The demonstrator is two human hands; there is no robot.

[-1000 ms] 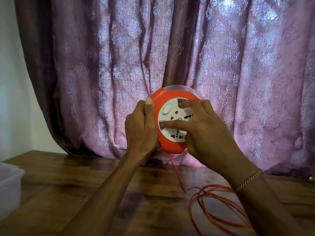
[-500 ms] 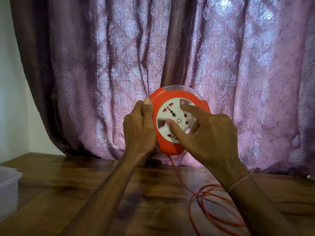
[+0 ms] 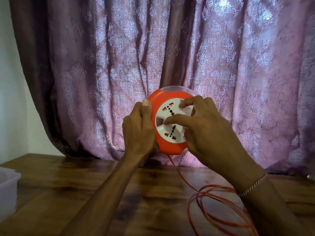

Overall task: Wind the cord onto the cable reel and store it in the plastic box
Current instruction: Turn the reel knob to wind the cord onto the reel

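Observation:
I hold a round orange cable reel with a white socket hub upright above the table. My left hand grips its left rim, thumb along the front edge. My right hand has its curled fingertips and thumb set in the recesses of the white hub. A thin orange cord drops from the bottom of the reel and lies in loose loops on the table at the lower right, partly hidden by my right forearm.
A translucent plastic box stands at the left edge of the wooden table. A purple patterned curtain hangs close behind the reel, down to the table's back edge.
The white hub has turned under my right hand's fingers, so the sockets sit at a new angle. My left hand has kept its grip on the rim.

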